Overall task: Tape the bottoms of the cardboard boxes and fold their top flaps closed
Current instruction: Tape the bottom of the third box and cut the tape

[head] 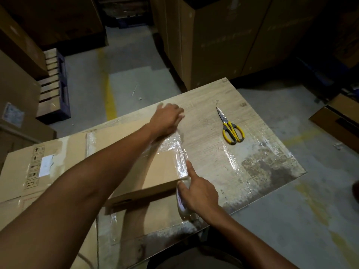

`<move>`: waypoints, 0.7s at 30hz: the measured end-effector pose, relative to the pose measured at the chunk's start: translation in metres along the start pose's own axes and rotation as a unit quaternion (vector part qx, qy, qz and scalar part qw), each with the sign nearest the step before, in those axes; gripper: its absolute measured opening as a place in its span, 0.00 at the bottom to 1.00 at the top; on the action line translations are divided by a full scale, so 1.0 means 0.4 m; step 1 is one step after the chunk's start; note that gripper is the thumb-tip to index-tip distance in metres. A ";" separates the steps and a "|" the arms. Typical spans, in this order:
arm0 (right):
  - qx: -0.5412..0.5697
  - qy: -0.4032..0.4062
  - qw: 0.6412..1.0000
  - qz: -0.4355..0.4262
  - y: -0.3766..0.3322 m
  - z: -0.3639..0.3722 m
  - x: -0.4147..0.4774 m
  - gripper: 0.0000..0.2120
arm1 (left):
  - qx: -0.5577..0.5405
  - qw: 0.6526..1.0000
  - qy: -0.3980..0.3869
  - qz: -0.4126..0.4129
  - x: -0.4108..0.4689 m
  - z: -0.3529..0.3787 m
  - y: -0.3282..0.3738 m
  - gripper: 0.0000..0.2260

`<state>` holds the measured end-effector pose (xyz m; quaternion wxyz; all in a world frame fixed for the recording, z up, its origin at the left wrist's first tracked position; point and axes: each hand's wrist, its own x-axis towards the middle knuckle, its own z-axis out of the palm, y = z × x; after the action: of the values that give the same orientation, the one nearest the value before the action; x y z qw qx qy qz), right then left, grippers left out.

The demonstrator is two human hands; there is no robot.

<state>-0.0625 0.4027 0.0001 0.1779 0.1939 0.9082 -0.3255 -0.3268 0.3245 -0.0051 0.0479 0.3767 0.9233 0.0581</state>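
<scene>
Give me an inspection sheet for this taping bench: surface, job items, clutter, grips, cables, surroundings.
Surface: wooden table, worn, with patches of clear film stuck on it.
Job's things: cardboard box on the table, clear tape along its right edge; tape roll at its near corner; second box, white label, to its left.
Clutter: scissors, yellow handles, closed, apart from the box.
Grips: left hand presses the box's far taped end; right hand holds the tape roll, forefinger straight along the taped edge.
Cables: nothing seen.
Surroundings: tall cartons, pallet, yellow line on concrete floor.
</scene>
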 end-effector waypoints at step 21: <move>-0.030 -0.026 0.999 -0.020 -0.011 -0.114 0.175 0.31 | 0.049 0.989 0.021 -0.139 -0.005 0.033 0.034 0.25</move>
<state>-0.1339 0.4462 0.0042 0.2007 0.1614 0.9164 -0.3063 -0.3142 0.3338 -0.0160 0.0175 0.2449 0.9693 0.0131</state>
